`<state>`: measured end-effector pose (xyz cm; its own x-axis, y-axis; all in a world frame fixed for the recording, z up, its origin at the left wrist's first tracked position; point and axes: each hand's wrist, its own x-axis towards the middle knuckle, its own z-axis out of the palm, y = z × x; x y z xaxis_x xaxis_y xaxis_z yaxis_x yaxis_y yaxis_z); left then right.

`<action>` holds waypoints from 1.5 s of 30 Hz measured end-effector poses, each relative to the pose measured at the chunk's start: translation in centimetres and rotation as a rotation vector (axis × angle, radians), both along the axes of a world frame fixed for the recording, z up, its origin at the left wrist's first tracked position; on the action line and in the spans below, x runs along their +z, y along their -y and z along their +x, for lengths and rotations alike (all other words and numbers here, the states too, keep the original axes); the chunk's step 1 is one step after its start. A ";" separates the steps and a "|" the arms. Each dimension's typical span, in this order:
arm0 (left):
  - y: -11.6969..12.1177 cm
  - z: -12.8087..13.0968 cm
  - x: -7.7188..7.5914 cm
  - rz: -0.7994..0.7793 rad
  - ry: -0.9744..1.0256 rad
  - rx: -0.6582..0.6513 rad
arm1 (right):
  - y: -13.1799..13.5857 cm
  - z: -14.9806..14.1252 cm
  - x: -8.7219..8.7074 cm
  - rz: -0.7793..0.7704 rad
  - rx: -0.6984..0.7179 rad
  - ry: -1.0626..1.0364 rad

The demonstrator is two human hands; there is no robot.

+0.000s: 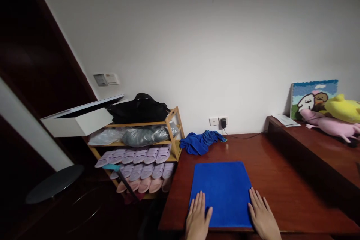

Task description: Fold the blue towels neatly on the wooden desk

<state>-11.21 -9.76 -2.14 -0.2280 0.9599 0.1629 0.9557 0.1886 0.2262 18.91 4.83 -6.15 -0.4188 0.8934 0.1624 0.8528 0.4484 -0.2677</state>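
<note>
A blue cloth (223, 191) lies flat and smooth on the reddish-brown wooden table (284, 191). My left hand (198, 215) rests flat on the cloth's lower left part, fingers stretched forward and thumb apart. At the cloth's right edge my right hand (261, 212) lies palm down, its fingers extended, partly on the cloth and partly on the wood. Neither hand grips anything. Behind the flat cloth, a crumpled blue cloth (201, 141) sits in a heap at the table's back left corner.
A wooden shoe rack (174, 135) with several slippers (152, 170), a black bag (139, 110) and a white box (81, 123) stands left. A plugged-in black adapter (224, 123) trails a cable along the wall. A raised ledge holds a pink plush toy (332, 124) and a picture (312, 99).
</note>
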 end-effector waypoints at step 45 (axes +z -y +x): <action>-6.6 -14.8 3.1 0.112 -0.099 0.251 | -6.3 -4.1 4.8 -0.102 0.000 0.065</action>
<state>-25.98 -3.12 1.01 -0.4334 0.8505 0.2980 0.9009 0.4006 0.1671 14.78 11.17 -1.32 -0.4252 0.9040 0.0434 0.8699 0.4215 -0.2561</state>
